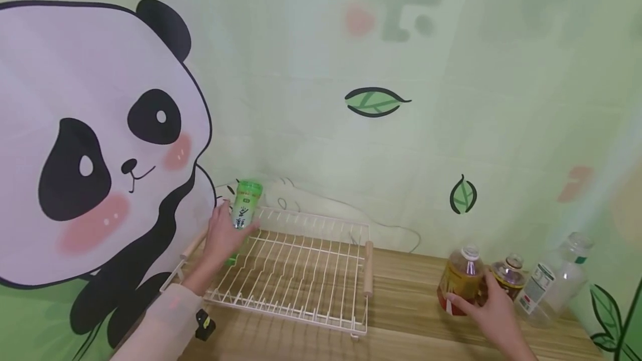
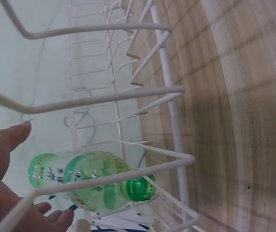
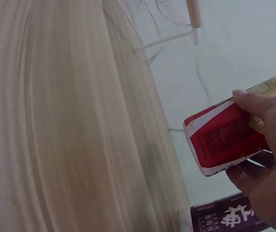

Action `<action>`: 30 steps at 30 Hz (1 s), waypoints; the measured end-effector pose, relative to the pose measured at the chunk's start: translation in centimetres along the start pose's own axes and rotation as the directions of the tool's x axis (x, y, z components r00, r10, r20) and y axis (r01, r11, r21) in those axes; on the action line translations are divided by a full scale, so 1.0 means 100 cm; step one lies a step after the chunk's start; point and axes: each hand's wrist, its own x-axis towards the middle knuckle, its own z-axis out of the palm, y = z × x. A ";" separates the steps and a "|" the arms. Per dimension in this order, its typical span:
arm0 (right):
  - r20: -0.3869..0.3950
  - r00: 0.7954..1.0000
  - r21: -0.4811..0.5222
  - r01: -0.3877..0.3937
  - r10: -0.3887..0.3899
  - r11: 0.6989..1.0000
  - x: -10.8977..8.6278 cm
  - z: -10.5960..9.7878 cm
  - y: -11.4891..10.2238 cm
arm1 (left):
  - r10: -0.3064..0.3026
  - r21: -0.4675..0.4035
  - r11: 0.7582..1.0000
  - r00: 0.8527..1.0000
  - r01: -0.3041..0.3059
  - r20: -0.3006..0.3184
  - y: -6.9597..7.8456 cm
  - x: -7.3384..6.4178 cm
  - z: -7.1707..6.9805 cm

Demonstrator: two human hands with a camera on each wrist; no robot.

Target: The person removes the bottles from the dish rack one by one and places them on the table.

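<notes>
A green plastic tea bottle (image 1: 247,205) stands neck down at the left end of the white wire dish rack (image 1: 311,249); its green neck (image 2: 140,188) is among the wires. My left hand (image 1: 225,233) is beside this bottle, thumb and fingers spread apart around it. In the left wrist view the thumb (image 2: 19,134) stands off from the bottle. My right hand (image 1: 494,313) grips an upright bottle with a red and yellow label (image 1: 461,280), thumb on the near side, fingers behind. Its red lower label (image 3: 229,137) shows in the right wrist view.
Right of the gripped bottle stand a dark-labelled bottle (image 1: 509,274) and a clear bottle with a white label (image 1: 557,283). The rack has wooden handles (image 1: 369,269). A panda-printed cloth (image 1: 301,71) hangs behind the wooden table (image 1: 401,288). A small black object (image 1: 204,325) is at my left wrist.
</notes>
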 end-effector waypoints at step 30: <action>0.003 0.998 0.046 -0.060 0.060 0.997 0.016 0.023 0.021 | -0.044 -0.038 0.998 0.998 0.046 0.055 -0.029 0.000 0.022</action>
